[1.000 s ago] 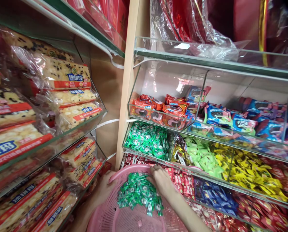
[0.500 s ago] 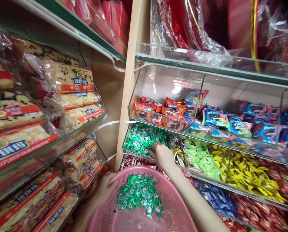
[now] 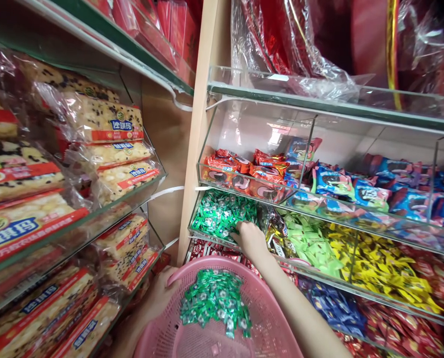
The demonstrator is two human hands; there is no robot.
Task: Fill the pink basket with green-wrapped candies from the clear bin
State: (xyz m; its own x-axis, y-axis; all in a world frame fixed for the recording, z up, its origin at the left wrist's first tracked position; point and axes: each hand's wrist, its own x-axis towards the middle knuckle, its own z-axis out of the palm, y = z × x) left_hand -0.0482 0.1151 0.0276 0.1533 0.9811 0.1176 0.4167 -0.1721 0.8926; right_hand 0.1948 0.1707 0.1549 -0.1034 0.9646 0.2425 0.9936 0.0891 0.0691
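My left hand [image 3: 162, 293] grips the left rim of a pink perforated basket [image 3: 270, 318], its fingers partly hidden by the rim. In the basket lies a heap of green-wrapped candies [image 3: 216, 301]. My right hand [image 3: 249, 238] is at the front edge of a clear shelf bin full of green-wrapped candies [image 3: 222, 211]. Its fingers are curled at the lower right of that pile, and whether they hold a candy cannot be made out.
Light green candies [image 3: 307, 243] and yellow candies [image 3: 382, 263] fill bins to the right. Above is a glass shelf of red and blue packets [image 3: 333, 181]. Packaged pastries [image 3: 113, 122] line the left shelves, beside a wooden post [image 3: 195, 129].
The view has shifted very slightly. My right hand has barely moved at the bin's edge, and my left hand keeps its grip on the basket.
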